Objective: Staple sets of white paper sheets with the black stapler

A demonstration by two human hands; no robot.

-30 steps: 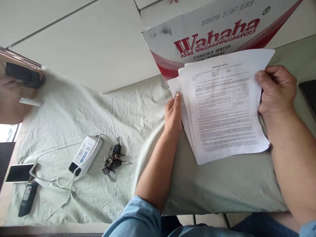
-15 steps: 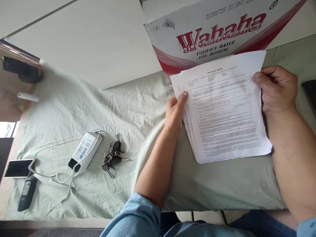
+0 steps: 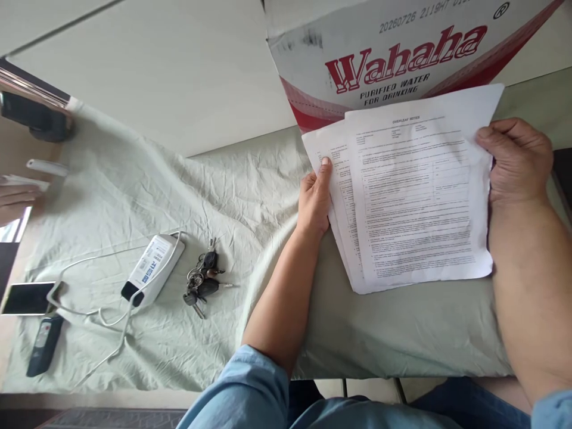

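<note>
Head view: box [image 3: 402,53] top cut off

The top sheet [image 3: 415,190] has slid right — the sheets [image 3: 336,179] beneath now show at left.

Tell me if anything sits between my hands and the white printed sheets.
Nothing visible does. The left hand grips the left edge of the white printed sheets, the right hand the right edge. The white and red cardboard water box stands behind them.

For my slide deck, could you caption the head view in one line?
Left hand and right hand hold printed sheets before a Wahaha water carton, keys nearby.
</note>
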